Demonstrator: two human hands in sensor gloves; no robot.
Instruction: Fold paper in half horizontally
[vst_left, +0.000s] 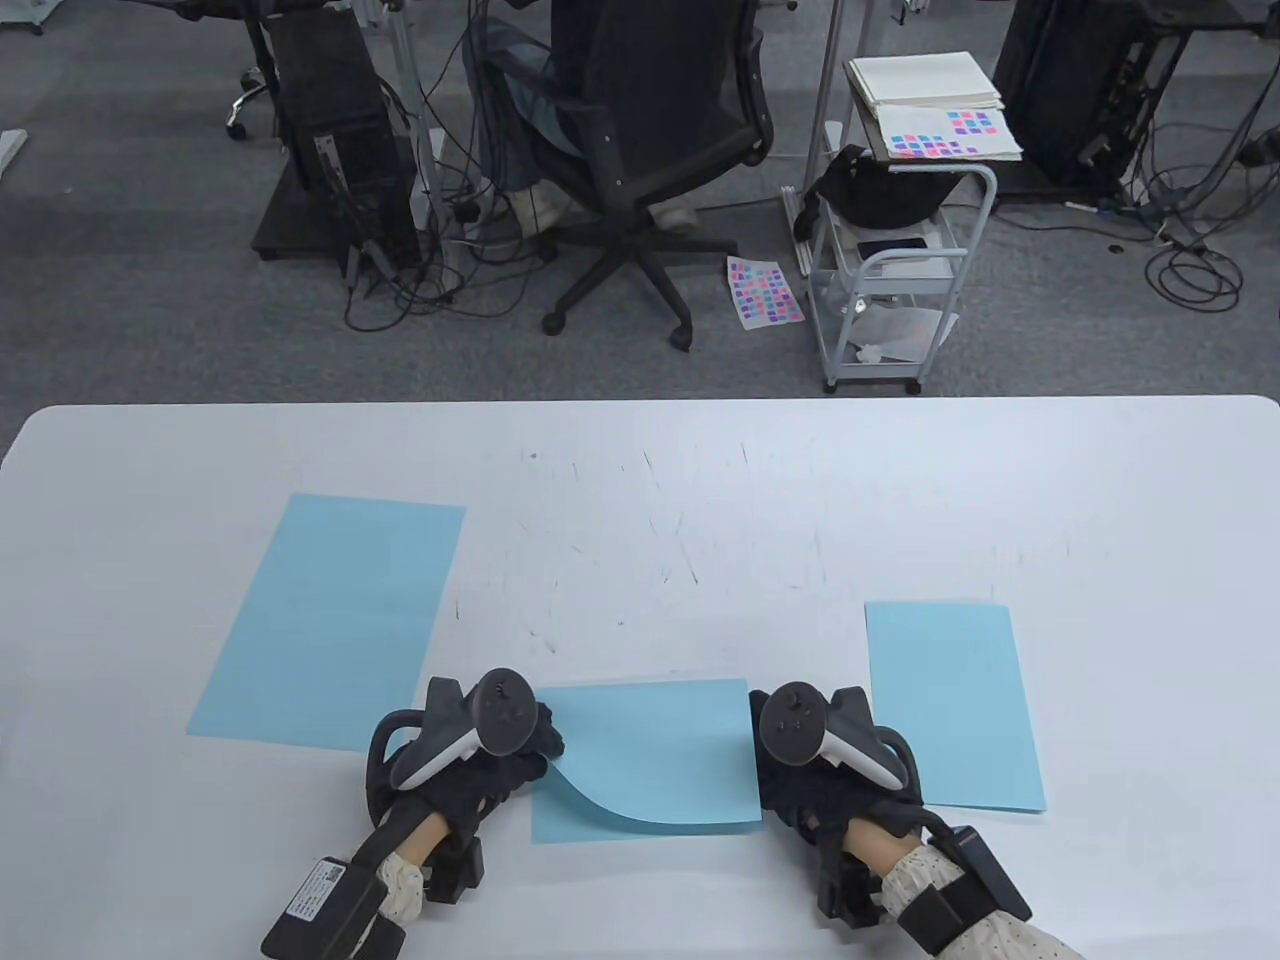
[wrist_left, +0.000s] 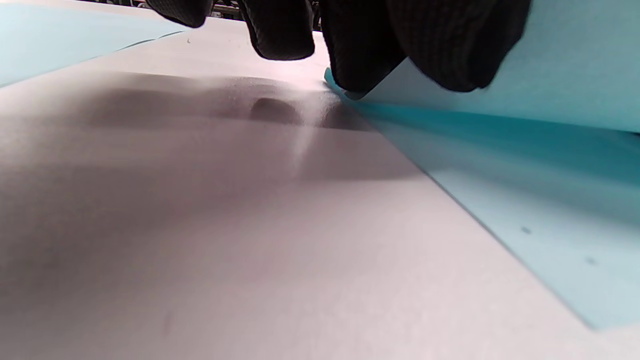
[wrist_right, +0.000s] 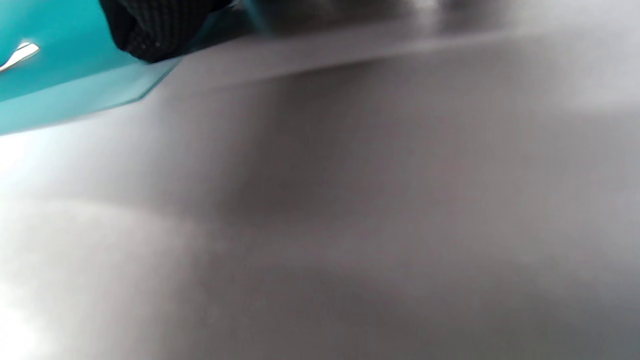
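Observation:
A light blue paper (vst_left: 650, 755) lies near the table's front edge between my hands, doubled over on itself, its top layer curling up at the left. My left hand (vst_left: 520, 745) holds the paper's left edge; in the left wrist view its gloved fingers (wrist_left: 425, 45) pinch the raised top layer (wrist_left: 560, 85) above the bottom layer (wrist_left: 550, 220). My right hand (vst_left: 775, 775) is at the paper's right edge; in the right wrist view a gloved fingertip (wrist_right: 155, 25) presses on the blue paper (wrist_right: 65, 95).
A flat unfolded blue sheet (vst_left: 330, 620) lies at the left of the white table (vst_left: 640, 480). A narrower blue paper (vst_left: 950, 705) lies at the right, beside my right hand. Beyond the far edge are an office chair (vst_left: 640, 150) and a cart (vst_left: 900, 250).

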